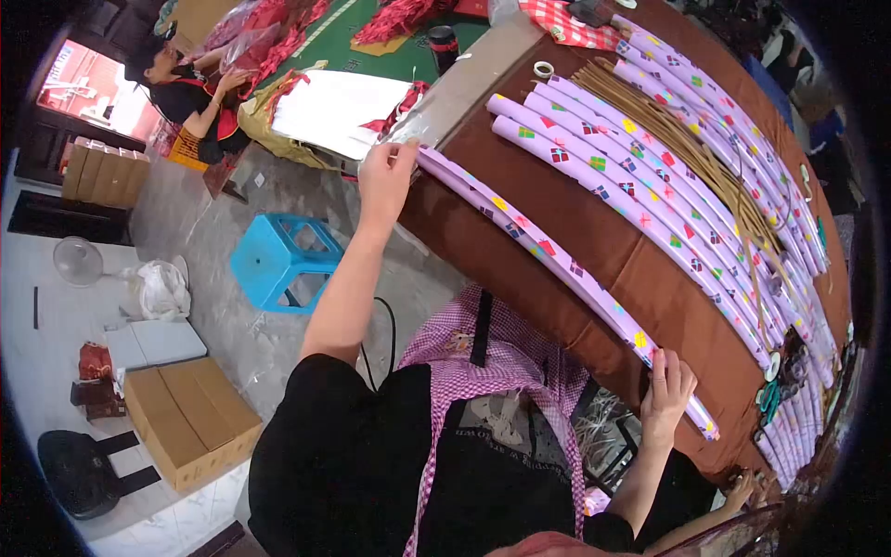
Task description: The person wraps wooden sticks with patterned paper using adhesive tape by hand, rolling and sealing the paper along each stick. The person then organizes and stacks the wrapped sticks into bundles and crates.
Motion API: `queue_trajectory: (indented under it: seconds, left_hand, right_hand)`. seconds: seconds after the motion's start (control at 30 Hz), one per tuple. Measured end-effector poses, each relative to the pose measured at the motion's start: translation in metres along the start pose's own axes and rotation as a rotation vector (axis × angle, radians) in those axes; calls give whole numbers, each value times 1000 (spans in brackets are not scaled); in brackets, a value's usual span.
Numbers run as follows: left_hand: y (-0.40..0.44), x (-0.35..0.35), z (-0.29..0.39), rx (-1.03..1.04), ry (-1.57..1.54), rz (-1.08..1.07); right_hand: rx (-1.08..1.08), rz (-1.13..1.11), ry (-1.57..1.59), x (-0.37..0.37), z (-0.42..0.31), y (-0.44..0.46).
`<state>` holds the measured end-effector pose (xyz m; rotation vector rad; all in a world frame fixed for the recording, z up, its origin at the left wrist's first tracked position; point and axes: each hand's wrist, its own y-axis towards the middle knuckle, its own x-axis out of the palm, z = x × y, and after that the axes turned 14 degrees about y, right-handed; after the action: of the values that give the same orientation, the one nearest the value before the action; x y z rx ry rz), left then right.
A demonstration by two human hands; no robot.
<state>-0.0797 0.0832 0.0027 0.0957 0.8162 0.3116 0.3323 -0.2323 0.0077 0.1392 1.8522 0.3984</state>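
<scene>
A long lilac roll of wrapping paper (548,251), printed with small gift boxes, lies slantwise along the near edge of the brown-covered table (594,218). My left hand (388,181) is closed at its upper-left end, thumb and fingers pinching the paper. Toward the lower-right end, my right hand (666,395) has its fingers curled over the roll, and a short length sticks out beyond it. Farther across the cloth, several similar lilac rolls (631,186) lie side by side, apart from both hands.
Thin brown sticks (715,176) lie among the far rolls, with a tape roll (544,69) near their upper end. Teal-handled scissors (768,397) sit at the right. A blue stool (278,260) and cardboard box (192,418) stand on the floor. Another person (200,102) works at the green table.
</scene>
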Motion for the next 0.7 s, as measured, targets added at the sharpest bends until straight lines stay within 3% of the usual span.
queue_trajectory:
  seconds: [0.2, 0.4, 0.6, 0.7]
  left_hand:
    - [6, 5, 2, -82, 75, -106]
    - [7, 11, -6, -11, -5, -62]
    - [11, 12, -11, -131, 11, -106]
    - [19, 12, -22, -60, 75, -150]
  right_hand:
    - [9, -18, 11, -1, 0, 1]
    - [7, -32, 31, -3, -2, 3]
    - [29, -39, 40, -1, -3, 2]
    - [36, -45, 48, -1, -2, 2]
